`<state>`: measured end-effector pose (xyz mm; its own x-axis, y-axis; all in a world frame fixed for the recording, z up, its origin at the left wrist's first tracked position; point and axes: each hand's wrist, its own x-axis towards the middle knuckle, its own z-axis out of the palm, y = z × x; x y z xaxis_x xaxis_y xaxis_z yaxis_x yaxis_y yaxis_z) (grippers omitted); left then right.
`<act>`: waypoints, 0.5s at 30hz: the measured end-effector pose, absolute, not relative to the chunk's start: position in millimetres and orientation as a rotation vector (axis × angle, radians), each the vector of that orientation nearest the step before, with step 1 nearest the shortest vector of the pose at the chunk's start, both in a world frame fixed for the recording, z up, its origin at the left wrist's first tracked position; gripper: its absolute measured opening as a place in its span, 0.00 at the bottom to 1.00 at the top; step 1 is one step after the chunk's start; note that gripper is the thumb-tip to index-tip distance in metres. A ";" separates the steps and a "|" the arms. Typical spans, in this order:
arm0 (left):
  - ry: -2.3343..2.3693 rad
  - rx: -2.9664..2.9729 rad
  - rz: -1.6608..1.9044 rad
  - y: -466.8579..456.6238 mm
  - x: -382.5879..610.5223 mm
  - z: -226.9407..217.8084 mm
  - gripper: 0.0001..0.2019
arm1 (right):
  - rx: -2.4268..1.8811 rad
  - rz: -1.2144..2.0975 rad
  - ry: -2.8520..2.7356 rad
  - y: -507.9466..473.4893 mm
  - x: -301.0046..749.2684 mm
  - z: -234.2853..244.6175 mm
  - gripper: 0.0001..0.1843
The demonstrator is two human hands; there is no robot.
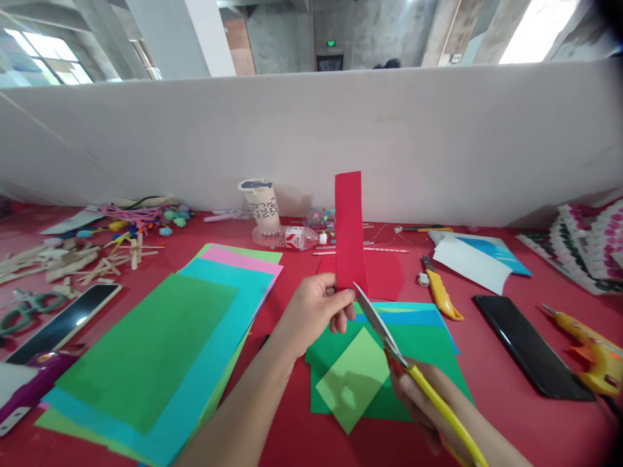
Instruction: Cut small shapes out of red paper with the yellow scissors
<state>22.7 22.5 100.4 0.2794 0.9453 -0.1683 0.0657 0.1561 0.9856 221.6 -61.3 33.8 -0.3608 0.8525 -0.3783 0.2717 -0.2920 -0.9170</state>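
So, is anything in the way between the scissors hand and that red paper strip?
Nothing visible except the scissors in the right hand, their tip at the red paper strip. The left hand pinches the strip close beside that tip.

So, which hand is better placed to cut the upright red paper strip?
Probably the right hand: it holds the yellow-handled metal scissors, their tips near the lower part of the red paper strip. The left hand pinches that part, so it seems better suited to steadying.

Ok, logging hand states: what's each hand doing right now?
Left hand: closed, pinching the red paper strip.
Right hand: closed, holding the yellow-handled scissors.
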 end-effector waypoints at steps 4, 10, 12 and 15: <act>1.099 1.244 0.851 22.7 22.2 100.3 0.07 | -1.405 1.701 -1.512 -61.1 221.3 32.8 0.31; 1.100 1.236 0.852 22.5 22.1 100.2 0.07 | -1.418 1.686 -1.542 -61.3 222.8 29.1 0.30; 1.099 1.233 0.852 22.6 22.2 99.9 0.07 | -1.426 1.680 -1.549 -61.3 223.0 28.8 0.30; 1.101 1.235 0.848 22.8 22.0 100.0 0.07 | -1.450 1.670 -1.545 -61.4 222.4 29.3 0.31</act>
<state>22.0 22.8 100.0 0.2822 0.9426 -0.1785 0.0683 0.1659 0.9838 222.4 -61.4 29.3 -0.3536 0.8512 -0.3878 0.3205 -0.2792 -0.9052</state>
